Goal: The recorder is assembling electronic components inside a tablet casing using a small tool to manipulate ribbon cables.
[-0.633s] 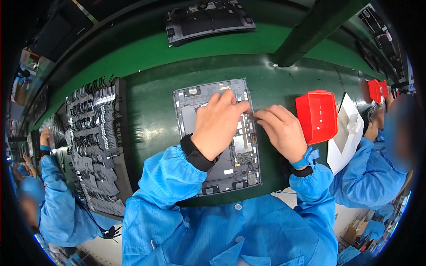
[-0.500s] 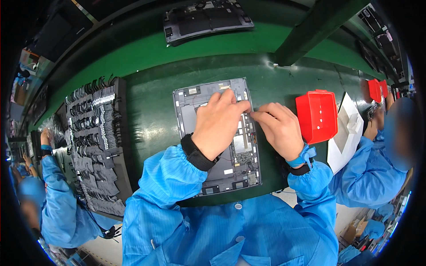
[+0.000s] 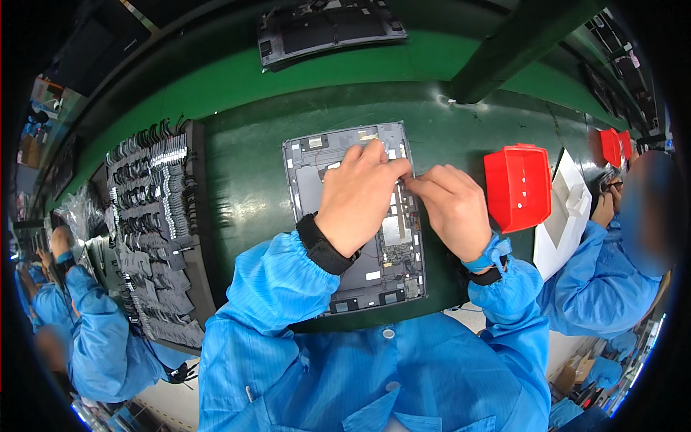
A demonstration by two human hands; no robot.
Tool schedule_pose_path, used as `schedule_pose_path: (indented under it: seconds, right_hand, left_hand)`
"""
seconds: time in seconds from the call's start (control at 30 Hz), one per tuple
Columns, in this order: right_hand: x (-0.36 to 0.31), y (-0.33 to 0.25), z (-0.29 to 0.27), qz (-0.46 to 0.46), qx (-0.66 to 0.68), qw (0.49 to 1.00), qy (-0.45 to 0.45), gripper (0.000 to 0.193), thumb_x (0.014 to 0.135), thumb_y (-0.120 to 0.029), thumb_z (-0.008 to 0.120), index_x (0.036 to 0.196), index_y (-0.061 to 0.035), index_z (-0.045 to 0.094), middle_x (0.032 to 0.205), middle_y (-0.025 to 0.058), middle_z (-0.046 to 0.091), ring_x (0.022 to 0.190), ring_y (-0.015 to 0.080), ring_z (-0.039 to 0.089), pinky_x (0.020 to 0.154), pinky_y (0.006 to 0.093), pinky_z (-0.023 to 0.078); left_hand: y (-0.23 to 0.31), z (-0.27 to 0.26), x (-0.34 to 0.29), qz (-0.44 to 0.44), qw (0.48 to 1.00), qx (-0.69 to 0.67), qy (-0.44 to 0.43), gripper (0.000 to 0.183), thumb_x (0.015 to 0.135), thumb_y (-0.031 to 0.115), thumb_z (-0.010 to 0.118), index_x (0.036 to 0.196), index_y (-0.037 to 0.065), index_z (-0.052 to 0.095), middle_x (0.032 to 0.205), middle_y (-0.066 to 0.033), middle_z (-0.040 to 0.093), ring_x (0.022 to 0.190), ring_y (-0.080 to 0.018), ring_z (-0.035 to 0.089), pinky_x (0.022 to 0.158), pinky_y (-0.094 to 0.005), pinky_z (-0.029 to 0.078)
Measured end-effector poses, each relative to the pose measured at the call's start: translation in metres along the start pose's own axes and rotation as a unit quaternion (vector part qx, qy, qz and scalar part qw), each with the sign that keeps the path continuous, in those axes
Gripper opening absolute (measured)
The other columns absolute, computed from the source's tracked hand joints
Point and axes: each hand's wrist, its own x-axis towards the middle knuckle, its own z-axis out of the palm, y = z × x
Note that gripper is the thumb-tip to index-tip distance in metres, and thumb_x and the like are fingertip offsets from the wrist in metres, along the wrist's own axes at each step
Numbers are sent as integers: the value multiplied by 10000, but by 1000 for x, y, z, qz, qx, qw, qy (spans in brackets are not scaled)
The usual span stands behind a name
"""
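- Left hand (image 3: 356, 191): bent over laptop chassis (image 3: 306, 181).
- Right hand (image 3: 453, 205): pinched at chassis's right edge (left grip, right contents: cannot tell).
- Step: apparently edge work; next calls for steadiness.

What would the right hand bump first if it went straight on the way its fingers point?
Probably the left hand: its fingertips are right by those of the right hand. The edge of the opened gray device is there too, and depth is hard to judge.
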Motion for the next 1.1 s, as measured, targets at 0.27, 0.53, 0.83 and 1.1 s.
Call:
schedule_pose_path:
  seconds: [0.27, 0.53, 0.83, 1.1]
  right_hand:
    - [2, 0, 2, -4, 29, 1000, 11, 160, 793, -20, 658, 942, -58, 700, 845, 59, 599, 776, 268, 617, 692, 369, 492]
    - [-24, -9, -10, 259, 245, 927, -113, 426, 882, -267, 725, 1182, 21, 634, 867, 181, 699, 702, 267, 668, 661, 365, 524]
    - [-14, 8, 15, 299, 431, 851, -14, 390, 941, -149, 655, 1289, 14, 593, 876, 42, 670, 673, 78, 522, 613, 257, 452]
    - [-14, 20, 17, 355, 571, 737, 72, 235, 968, -144, 632, 1182, -49, 606, 910, 21, 678, 622, 4, 414, 502, 181, 313]
  left_hand:
    - [-9, -4, -8, 33, 998, 6, 55, 260, 798, 83, 717, 1041, 167, 672, 914, -50, 583, 878, -279, 610, 703, -403, 523]
    - [-48, -34, -99, -243, 962, -106, 69, 349, 952, 247, 658, 1116, -59, 625, 915, -161, 607, 707, -258, 595, 636, -385, 489]
    - [-50, -43, -63, -225, 872, -424, 97, 519, 1022, 161, 554, 1477, 17, 350, 1099, -138, 662, 956, -152, 622, 832, -291, 504]
    - [-128, -151, 34, -289, 723, -581, 238, 356, 1034, 144, 519, 1281, -111, 488, 1190, -177, 636, 1032, -281, 658, 915, -439, 554]
